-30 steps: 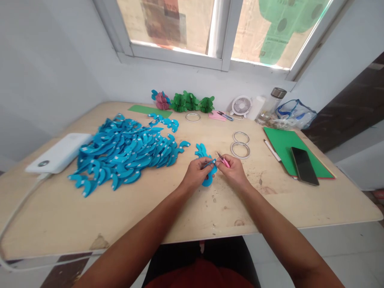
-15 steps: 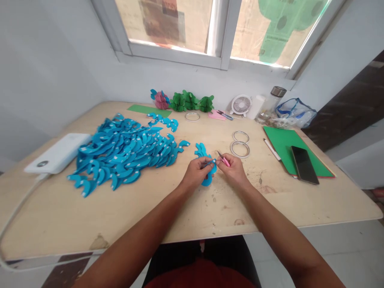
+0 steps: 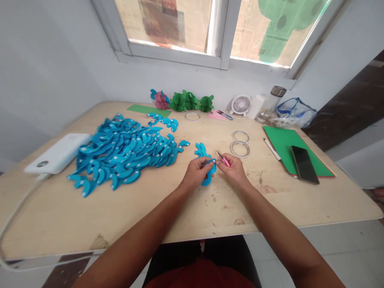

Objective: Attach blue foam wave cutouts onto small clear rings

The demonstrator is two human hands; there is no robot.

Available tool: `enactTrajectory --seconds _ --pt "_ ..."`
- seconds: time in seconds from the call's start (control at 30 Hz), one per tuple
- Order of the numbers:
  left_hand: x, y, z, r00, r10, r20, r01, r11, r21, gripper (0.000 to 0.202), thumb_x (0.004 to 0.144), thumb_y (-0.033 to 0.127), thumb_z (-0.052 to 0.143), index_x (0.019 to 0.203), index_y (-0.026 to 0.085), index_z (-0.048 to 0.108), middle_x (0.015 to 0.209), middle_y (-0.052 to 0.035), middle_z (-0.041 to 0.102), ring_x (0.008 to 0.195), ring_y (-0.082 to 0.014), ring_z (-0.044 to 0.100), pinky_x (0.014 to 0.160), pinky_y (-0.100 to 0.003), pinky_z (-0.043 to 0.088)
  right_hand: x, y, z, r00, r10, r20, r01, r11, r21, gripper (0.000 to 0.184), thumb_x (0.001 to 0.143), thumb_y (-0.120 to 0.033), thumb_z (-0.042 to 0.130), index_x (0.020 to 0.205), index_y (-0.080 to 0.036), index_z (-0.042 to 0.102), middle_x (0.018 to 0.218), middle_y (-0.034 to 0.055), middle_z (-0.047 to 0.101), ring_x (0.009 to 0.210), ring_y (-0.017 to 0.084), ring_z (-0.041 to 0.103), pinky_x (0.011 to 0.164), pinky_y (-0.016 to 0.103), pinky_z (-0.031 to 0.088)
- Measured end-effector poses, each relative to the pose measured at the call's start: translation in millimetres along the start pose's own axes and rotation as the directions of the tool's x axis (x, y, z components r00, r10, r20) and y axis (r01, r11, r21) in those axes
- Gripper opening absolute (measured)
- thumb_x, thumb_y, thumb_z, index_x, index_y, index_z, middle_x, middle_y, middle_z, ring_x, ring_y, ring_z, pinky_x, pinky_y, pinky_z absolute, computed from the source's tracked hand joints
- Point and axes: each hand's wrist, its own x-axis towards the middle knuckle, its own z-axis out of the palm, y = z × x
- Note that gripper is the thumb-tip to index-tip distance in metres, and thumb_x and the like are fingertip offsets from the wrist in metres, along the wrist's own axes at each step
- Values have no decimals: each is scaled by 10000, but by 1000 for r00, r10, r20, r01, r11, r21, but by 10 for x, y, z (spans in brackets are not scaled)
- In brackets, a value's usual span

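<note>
My left hand (image 3: 195, 173) is closed on a curved blue paper cutout (image 3: 207, 181), which hangs below the fingers. A small white patch shows at its upper edge. Close beside it, my right hand (image 3: 233, 170) is closed around a pink-handled tool (image 3: 225, 161) with a thin dark pointed tip aimed up and left. The right fingertips meet the paper's edge near the left thumb; whether they pinch it is too small to tell. Just behind the left hand lie a few blue paper cutouts (image 3: 200, 149). A big heap of similar cutouts (image 3: 132, 146) with white patches spreads to the left.
Rolls of tape (image 3: 240, 155) lie beyond my right hand. A phone (image 3: 304, 165) rests on green sheets (image 3: 282, 140) beside a white pen (image 3: 272, 149). A white power bank (image 3: 60, 154) with a cable stands left. Folded paper figures (image 3: 178, 103) and a fan (image 3: 241, 105) line the wall.
The blue cutout has turned slightly in my left hand, and its white patch shows less. Both hands stay in nearly the same place.
</note>
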Motion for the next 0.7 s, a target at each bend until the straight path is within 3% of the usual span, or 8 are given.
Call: enactTrajectory --seconds 0.3,0.7 --pt "3 -36 3 999 29 -12 -30 1000 -4 167 646 310 626 671 145 633 476 40 533 408 -75 464 385 -178 364 -4 0 11 1000 15 6 -15 1000 -3 150 696 -323 588 673 -177 564 525 -51 449 502 101 392 496 228 287" --pt "-14 -26 17 998 39 -44 -41 998 -37 185 625 327 646 665 147 647 537 27 554 495 -102 520 472 -222 497 -16 1 25 1000 13 -13 -13 1000 -18 141 686 -313 582 678 -173 570 535 -51 452 514 100 393 503 228 301"
